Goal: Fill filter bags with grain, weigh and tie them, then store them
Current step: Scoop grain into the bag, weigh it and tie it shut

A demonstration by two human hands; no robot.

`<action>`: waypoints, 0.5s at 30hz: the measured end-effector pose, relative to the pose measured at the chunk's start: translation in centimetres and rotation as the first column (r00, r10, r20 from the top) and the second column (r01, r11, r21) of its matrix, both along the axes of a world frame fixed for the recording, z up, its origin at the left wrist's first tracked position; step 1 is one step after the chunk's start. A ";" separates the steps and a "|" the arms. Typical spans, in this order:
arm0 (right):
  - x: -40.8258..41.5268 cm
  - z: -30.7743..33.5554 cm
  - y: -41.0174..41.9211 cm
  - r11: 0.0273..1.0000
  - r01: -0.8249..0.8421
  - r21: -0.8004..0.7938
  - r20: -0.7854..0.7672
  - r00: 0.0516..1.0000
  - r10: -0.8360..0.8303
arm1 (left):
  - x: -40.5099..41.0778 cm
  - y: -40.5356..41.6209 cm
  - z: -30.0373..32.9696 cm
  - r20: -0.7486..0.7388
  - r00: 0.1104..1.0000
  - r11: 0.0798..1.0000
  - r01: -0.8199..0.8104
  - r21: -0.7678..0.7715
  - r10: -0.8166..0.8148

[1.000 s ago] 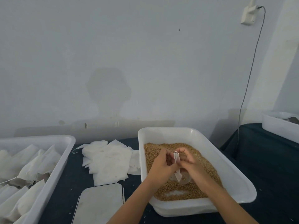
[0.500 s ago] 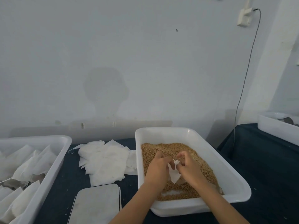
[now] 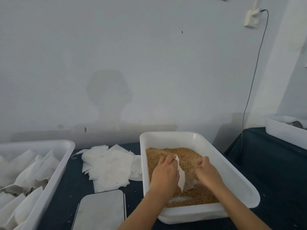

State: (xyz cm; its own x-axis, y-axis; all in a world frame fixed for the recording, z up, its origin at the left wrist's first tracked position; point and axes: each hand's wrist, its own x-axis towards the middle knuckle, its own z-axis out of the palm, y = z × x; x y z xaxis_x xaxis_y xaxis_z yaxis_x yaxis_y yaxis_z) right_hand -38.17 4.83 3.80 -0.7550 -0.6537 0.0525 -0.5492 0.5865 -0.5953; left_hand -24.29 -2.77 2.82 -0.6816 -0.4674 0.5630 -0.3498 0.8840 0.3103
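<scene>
Head view: left hand (image 3: 164,177) fingers pinching filter bag (image 3: 181,180).

— What is sitting in the white grain tub (image 3: 235,180)?
— Golden-brown grain (image 3: 174,152) is lying across its floor, thinning near the front.
— And the filter bag (image 3: 181,179)?
— White, thin, hanging upright over the grain, its mouth facing right.
— Spare ones?
— Flat empty bags (image 3: 108,166) are lying stacked left of the tub.

Two bare forearms reach forward from the bottom edge, hands close together, backs up. The left hand (image 3: 164,175) has its fingers curled, its grip pinching something thin and white. Just right of that grip, the right hand (image 3: 206,171) curls too — knuckles raised, fingertips hidden.
</scene>
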 end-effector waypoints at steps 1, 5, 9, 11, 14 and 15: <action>-0.4 0.1 0.3 0.984 -0.031 0.174 -0.138 0.989 0.055 | 0.0 0.0 0.1 -0.011 1.000 1.000 -0.014 -0.002 0.014; -1.1 0.3 1.1 0.828 -0.110 0.549 -0.251 0.924 0.289 | 0.1 0.0 0.3 0.034 0.997 0.995 -0.069 0.068 0.067; -1.3 0.3 1.7 0.779 -0.102 0.619 -0.353 0.850 0.392 | 0.1 0.0 0.2 0.116 0.981 0.977 -0.168 0.130 0.153; -1.3 0.6 1.7 0.772 -0.117 0.625 -0.370 0.826 0.425 | 0.2 -0.2 0.2 0.109 0.968 0.956 -0.243 0.162 0.227; -1.9 1.8 1.6 0.797 -0.140 0.588 -0.376 0.825 0.422 | 0.4 -0.2 0.2 0.128 0.950 0.942 -0.302 0.146 0.285; -2.2 2.5 1.5 0.808 -0.135 0.574 -0.389 0.823 0.414 | 0.5 -0.2 0.1 0.153 0.947 0.944 -0.303 0.132 0.282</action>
